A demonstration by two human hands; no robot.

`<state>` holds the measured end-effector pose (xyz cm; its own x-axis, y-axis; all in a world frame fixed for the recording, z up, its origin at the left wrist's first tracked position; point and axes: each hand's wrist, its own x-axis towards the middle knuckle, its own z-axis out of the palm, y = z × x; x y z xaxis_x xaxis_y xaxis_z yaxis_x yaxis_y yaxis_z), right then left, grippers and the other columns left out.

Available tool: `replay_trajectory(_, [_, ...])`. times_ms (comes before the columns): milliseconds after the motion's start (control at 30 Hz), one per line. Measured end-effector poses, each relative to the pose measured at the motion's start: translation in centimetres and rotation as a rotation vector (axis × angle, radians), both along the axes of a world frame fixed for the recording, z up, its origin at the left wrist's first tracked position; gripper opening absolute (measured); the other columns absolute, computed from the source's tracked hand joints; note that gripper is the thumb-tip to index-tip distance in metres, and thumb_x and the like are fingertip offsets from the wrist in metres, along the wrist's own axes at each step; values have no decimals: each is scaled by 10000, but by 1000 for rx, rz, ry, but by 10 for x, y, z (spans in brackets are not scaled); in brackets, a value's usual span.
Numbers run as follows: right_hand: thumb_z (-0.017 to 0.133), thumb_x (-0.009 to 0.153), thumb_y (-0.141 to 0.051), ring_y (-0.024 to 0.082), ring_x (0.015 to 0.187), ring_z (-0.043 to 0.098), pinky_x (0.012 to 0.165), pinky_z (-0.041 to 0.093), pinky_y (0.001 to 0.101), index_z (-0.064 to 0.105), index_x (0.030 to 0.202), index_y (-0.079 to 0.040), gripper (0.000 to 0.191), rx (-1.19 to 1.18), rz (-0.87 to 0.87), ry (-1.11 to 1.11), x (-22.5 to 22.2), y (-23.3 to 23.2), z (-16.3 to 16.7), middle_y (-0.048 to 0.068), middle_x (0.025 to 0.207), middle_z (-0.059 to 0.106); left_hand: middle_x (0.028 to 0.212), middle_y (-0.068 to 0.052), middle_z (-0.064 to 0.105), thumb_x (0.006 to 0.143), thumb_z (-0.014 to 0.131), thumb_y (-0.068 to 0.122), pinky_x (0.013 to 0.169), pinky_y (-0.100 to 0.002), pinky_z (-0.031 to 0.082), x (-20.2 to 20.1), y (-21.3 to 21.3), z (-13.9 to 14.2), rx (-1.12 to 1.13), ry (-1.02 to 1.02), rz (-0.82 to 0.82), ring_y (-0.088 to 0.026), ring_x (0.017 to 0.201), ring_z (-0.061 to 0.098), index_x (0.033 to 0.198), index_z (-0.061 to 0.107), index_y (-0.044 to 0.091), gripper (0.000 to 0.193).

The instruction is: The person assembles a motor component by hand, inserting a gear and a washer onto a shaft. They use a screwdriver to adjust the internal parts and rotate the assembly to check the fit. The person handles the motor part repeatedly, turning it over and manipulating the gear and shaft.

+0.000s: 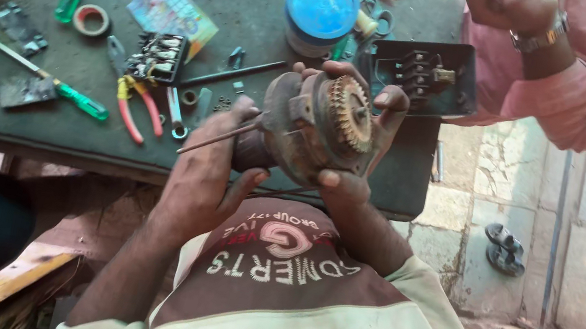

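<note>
Nearest the desk's (254, 12) front edge: rusty round metal motor part with a toothed gear (318, 126), held above it | left hand (210, 171) wrapped round its shaft end, pinching a thin rod (219, 138) | right hand (362, 144) cupping its gear end | farther back on the desk: red-handled pliers (133, 106), blue round tin (322, 8).

soft even daylight, brighter at right, sharp centre, edges slightly stretched.
</note>
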<state>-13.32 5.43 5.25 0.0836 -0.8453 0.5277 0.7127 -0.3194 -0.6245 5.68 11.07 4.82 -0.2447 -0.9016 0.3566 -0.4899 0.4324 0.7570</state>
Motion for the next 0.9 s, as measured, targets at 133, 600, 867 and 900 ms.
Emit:
replay_trajectory(133, [845,758,-112,393,1383,513,1219,444,560,362,1367,-185,780,63,39,-103,2,3,-8,250,1453,459,1338,-246,516,819,858,215,1066,-518,418,-15,3,1,-64,26,146,-425,1248,516,1404,448,-15,751])
replay_trajectory(600, [811,786,-112,404,1407,489,1177,452,556,381,1459,-113,799,444,-8,75,-21,47,-123,250,1511,436,1176,-142,655,657,886,242,881,-456,493,-6,18,-108,151,-93,87,-333,1088,659,1307,552,21,763])
replay_trajectory(867, [825,800,-230,329,1474,443,1148,461,603,365,1580,-143,909,490,253,-33,-57,50,-137,102,1677,395,1227,-102,652,666,890,223,952,-472,421,-14,2,-133,-11,-134,10,-276,1110,660,1309,553,33,751])
replay_trajectory(900, [823,810,-283,309,1455,452,1154,454,596,367,1602,-144,925,474,312,-85,-63,47,-139,89,1694,406,1210,-101,648,673,893,226,951,-477,411,-13,-2,-135,-24,-157,4,-273,1110,655,1325,553,28,762])
